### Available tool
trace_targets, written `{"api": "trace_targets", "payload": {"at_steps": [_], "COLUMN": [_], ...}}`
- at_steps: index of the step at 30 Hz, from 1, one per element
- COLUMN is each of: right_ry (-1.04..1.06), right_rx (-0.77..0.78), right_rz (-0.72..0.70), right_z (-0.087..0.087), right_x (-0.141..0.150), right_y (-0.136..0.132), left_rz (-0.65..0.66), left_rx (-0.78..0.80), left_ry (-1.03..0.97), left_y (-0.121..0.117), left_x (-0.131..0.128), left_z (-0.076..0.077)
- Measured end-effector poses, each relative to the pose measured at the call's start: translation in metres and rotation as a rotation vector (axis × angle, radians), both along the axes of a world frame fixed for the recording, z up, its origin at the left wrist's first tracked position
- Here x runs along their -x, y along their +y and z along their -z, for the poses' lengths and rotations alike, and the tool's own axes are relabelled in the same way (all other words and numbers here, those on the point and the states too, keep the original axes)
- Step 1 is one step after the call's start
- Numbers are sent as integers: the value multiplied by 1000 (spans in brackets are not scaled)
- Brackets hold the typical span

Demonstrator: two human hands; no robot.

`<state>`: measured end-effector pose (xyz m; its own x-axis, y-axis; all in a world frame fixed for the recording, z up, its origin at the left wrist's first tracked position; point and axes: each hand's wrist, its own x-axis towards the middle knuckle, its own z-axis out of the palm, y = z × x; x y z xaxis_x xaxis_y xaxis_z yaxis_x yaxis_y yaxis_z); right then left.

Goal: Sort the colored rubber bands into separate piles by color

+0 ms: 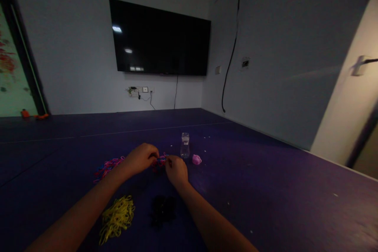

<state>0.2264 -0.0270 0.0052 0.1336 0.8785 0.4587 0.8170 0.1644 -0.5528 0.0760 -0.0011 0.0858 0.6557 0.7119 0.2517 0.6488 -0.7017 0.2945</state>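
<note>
Between my two hands lies a small bunch of pink, red and blue elastic bands [160, 161] on the dark purple surface. My left hand [142, 157] comes in from the left, its fingers curled and pinched at the bunch's left side. On the other side, my right hand [176, 170] has its thumb and fingers pressed together at the bands' right end. Just behind my right hand stands a clear bottle [185, 147], upright, without a lid. A pink cap-like piece [196, 160] lies to the bottle's right. The exact bands in my fingertips are partly hidden.
A larger pile of pink and blue bands [108, 168] lies beyond my left forearm. Nearer me are a yellow band pile [118, 217] and a black pile [163, 209]. White specks dot the purple surface [265, 189]. A television [162, 41] hangs on the back wall.
</note>
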Motion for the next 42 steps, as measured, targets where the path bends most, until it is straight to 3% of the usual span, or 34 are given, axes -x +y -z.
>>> {"api": "trace_targets", "payload": {"at_steps": [2, 4, 9, 12, 17, 23, 26, 32, 38, 42], "right_ry": [7, 13, 20, 8, 11, 39, 39, 9, 12, 12], "right_rx": [4, 10, -9, 5, 15, -3, -23, 13, 14, 14], "right_rz": [-1, -4, -3, 1, -8, -5, -3, 4, 0, -5], "right_z": [0, 0, -1, -1, 0, 2, 1, -2, -3, -3], "right_x": [0, 1, 1, 1, 1, 1, 1, 1, 2, 2], "right_y": [0, 0, -2, -1, 0, 1, 0, -1, -2, -3], "left_rz": [-138, -184, -169, -175, -226, -450, -397, -160, -155, -167], "left_rx": [-106, -117, -97, -95, -99, -224, -223, -125, -73, -33], "left_ry": [0, -4, -7, 16, 139, 320, 268, 25, -44, -56], "left_y": [16, 31, 58, 66, 67, 57, 55, 61, 70, 73], "left_x": [10, 21, 48, 58, 64, 62, 59, 56, 59, 59], "left_z": [7, 20, 60, 72, 69, 60, 58, 65, 78, 78]}}
